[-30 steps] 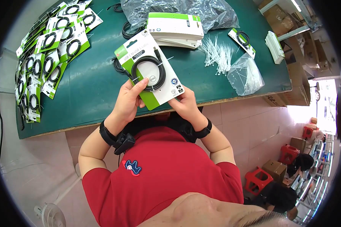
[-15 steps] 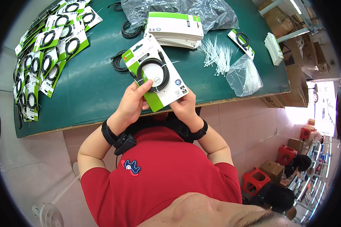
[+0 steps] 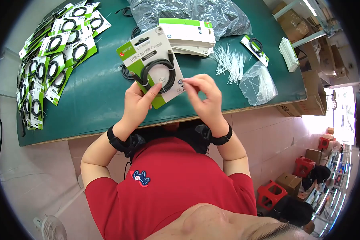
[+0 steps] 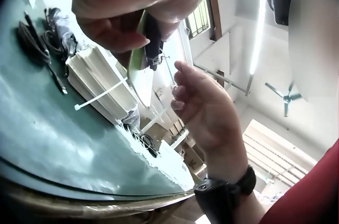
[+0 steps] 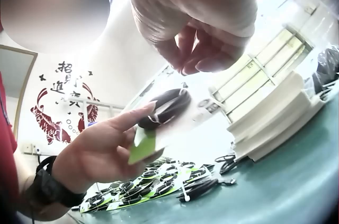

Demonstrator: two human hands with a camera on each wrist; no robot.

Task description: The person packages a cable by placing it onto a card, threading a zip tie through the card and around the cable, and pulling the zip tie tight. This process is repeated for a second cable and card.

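Note:
My left hand (image 3: 139, 102) holds a green-and-white retail card (image 3: 173, 90) by its lower left part, thumb on the front. A coiled black USB-C cable (image 3: 173, 75) is tied to the card, and "USB-C to USB-C cable" is printed above the coil. Beside the card's right edge is my right hand (image 3: 206, 97), fingers curled, with thumb and index fingertips together. I see nothing between those fingertips. In the left wrist view the right hand (image 4: 204, 104) is slightly apart from the card, and a white cable tie (image 4: 100, 95) sticks out past the card's edge.
Packaged cables (image 3: 54, 44) lie overlapping at left. Behind the held card are a card stack (image 3: 186, 30) and grey plastic bags (image 3: 228, 16). White cable ties (image 3: 229, 62), a clear bag (image 3: 258, 86) of ties, one packaged cable (image 3: 255, 48) and another card stack (image 3: 289, 55) are at right.
My right hand has let go of the card's lower right corner and moved up beside its right edge. The left hand still holds the card, now tilted differently and slightly higher.

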